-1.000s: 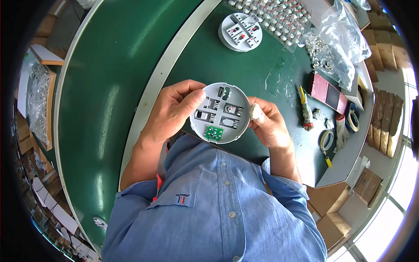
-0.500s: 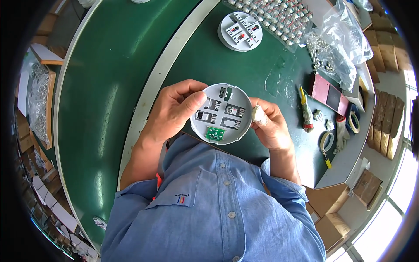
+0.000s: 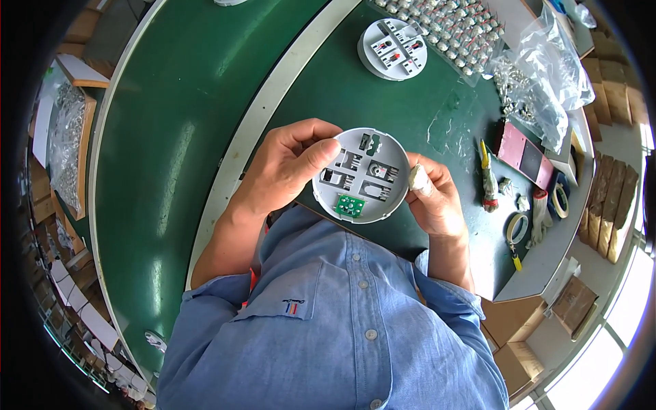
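Round grey plastic base (image 3: 362,175) held up over the green bench (image 3: 321,82), close to the person's chest; a small green circuit board (image 3: 349,203) sits at its near edge. Left hand (image 3: 283,171): grip pinches the disc's left rim, thumb lying across its face; right hand (image 3: 432,198): grip closed on the right rim, one fingertip wrapped in tape. A second grey base (image 3: 393,49) lies farther back on the bench, screwdriver (image 3: 488,179) and tape rolls (image 3: 517,227) off to the right.

Blue button-up shirt, sleeves rolled up, white tape on right fingertip
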`<state>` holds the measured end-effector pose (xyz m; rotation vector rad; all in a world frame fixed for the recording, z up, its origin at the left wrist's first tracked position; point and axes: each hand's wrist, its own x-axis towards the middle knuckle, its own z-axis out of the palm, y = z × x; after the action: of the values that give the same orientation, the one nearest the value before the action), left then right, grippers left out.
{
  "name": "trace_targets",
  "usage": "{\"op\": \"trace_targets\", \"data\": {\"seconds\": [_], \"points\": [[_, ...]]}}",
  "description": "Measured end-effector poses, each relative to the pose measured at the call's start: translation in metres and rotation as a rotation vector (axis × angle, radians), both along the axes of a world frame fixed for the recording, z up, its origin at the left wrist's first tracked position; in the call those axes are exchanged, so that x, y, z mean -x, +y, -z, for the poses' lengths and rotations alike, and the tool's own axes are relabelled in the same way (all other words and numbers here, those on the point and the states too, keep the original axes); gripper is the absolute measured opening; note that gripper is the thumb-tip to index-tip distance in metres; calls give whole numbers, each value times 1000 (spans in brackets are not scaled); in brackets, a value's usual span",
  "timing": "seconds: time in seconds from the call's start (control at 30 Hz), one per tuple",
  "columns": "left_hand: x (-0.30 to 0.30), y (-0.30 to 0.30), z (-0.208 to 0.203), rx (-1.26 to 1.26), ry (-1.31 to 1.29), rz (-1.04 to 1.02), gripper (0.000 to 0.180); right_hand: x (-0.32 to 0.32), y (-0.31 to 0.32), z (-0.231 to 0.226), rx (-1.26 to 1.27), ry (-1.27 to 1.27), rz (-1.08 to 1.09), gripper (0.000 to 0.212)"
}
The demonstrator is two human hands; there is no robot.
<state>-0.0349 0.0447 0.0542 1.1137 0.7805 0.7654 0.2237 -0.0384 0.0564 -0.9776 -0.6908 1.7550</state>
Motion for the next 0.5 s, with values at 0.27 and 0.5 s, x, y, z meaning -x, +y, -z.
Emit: {"op": "trace_targets", "data": {"seconds": [0.27,0.5], "points": [[1,0,2,-52,1,-8,25,3,1,-3,12,-27,11,51],[5,-3,1,-57,-38,-9,26,3,2,-3,0,-46,-20,51]]}}
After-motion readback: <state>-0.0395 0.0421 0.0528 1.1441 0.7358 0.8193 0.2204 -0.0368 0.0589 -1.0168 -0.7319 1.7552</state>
